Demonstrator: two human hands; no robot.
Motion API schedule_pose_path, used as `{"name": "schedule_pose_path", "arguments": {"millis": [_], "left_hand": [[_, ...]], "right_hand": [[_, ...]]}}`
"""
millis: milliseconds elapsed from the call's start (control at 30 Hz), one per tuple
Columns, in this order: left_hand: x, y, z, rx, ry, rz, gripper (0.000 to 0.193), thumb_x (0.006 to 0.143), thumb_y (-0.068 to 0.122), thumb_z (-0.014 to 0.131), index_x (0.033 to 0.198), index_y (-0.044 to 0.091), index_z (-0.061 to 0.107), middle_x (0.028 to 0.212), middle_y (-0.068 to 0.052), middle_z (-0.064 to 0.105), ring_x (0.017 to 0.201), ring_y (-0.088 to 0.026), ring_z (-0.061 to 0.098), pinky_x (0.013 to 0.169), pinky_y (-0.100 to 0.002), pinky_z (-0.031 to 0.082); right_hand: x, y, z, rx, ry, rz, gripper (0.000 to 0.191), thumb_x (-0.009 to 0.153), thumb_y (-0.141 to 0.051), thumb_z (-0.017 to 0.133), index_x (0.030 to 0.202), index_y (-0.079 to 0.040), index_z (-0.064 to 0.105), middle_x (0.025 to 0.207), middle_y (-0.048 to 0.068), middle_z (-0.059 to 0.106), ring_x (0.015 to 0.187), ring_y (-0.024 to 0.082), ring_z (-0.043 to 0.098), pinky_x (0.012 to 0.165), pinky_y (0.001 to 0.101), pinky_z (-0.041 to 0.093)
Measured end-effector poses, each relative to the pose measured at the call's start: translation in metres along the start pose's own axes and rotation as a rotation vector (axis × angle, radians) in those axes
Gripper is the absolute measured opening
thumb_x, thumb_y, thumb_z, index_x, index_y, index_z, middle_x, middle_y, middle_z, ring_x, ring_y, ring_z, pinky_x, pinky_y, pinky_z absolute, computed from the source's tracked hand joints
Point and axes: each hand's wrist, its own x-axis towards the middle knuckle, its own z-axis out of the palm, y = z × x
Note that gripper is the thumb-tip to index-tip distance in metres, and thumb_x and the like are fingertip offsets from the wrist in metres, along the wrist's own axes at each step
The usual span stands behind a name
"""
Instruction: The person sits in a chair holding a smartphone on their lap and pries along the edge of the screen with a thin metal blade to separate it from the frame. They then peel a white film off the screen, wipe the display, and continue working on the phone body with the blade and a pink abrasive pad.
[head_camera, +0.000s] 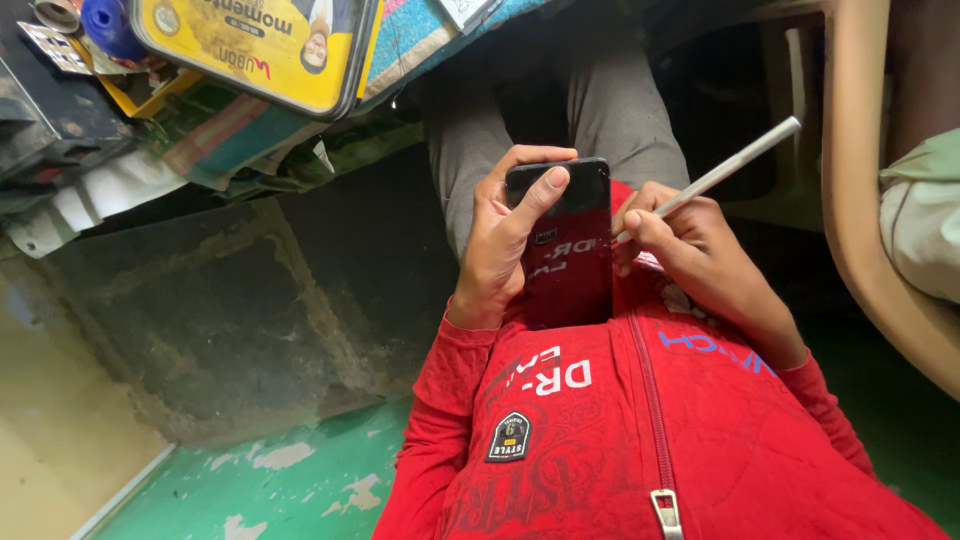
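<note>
Red zip-front jacket (640, 430) fills the bottom of the view, closest to the lens, with grey trousers (600, 110) beyond it. Just past the jacket's hem, the left hand (500, 245) wraps around a black phone (562, 245); its fingers curl behind the left edge and the thumb lies across the phone's top corner on the dark glass. Beside it, the right hand (700, 255) pinches a slim white stylus (715, 175) between thumb and forefinger, the tip touching or almost touching the phone's right edge, the shaft slanting up and away from the knuckles. Beyond the fingertips lies a yellow tin box (260, 45). Left of the left hand lies a dark worn mat (230, 300) on green painted floor (300, 480).
</note>
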Motion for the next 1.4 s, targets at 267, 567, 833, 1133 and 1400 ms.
{"name": "schedule_pose_path", "arguments": {"millis": [267, 567, 833, 1133, 1400], "left_hand": [[0.004, -0.002, -0.003, -0.013, 0.011, -0.036, 0.023, 0.100, 0.014, 0.076, 0.118, 0.002, 0.070, 0.104, -0.005, 0.074, 0.094, -0.010, 0.069, 0.087, -0.025, 0.057], [0.005, -0.003, -0.002, 0.000, 0.032, -0.046, 0.023, 0.099, 0.014, 0.076, 0.118, 0.002, 0.070, 0.104, -0.005, 0.074, 0.094, -0.010, 0.069, 0.086, -0.025, 0.057], [0.004, -0.006, -0.017, -0.134, -0.027, -0.038, 0.038, 0.102, 0.015, 0.075, 0.135, 0.002, 0.061, 0.121, -0.006, 0.070, 0.108, -0.013, 0.067, 0.097, -0.029, 0.056], [0.003, -0.027, -0.030, -0.263, -0.108, -0.128, 0.073, 0.095, 0.013, 0.076, 0.158, 0.007, 0.040, 0.141, -0.009, 0.057, 0.129, -0.021, 0.055, 0.110, -0.037, 0.045], [0.010, 0.003, 0.002, -0.460, -0.361, -0.066, 0.079, 0.102, 0.043, 0.071, 0.160, 0.000, 0.037, 0.160, -0.020, 0.046, 0.135, -0.029, 0.056, 0.117, -0.043, 0.050]], "right_hand": [[-0.002, 0.006, 0.000, -0.015, -0.021, -0.012, 0.026, 0.109, -0.021, 0.052, 0.095, 0.000, 0.063, 0.082, 0.006, 0.069, 0.071, 0.010, 0.066, 0.067, 0.0250, 0.057], [-0.006, 0.011, -0.001, -0.047, 0.011, 0.039, 0.026, 0.108, -0.021, 0.053, 0.096, -0.001, 0.063, 0.076, 0.005, 0.066, 0.068, 0.010, 0.064, 0.066, 0.0246, 0.055], [0.007, 0.011, -0.001, 0.095, -0.004, -0.060, 0.025, 0.110, -0.019, 0.051, 0.097, 0.000, 0.061, 0.090, 0.009, 0.066, 0.076, 0.013, 0.065, 0.071, 0.0288, 0.057], [0.041, 0.007, -0.010, 0.355, 0.019, -0.088, 0.024, 0.112, -0.022, 0.052, 0.105, 0.000, 0.060, 0.098, 0.011, 0.066, 0.087, 0.016, 0.066, 0.081, 0.0315, 0.056], [0.052, -0.018, -0.033, 0.295, -0.093, -0.032, 0.029, 0.114, -0.024, 0.053, 0.104, 0.001, 0.062, 0.095, 0.009, 0.066, 0.082, 0.013, 0.063, 0.076, 0.0294, 0.054]]}}
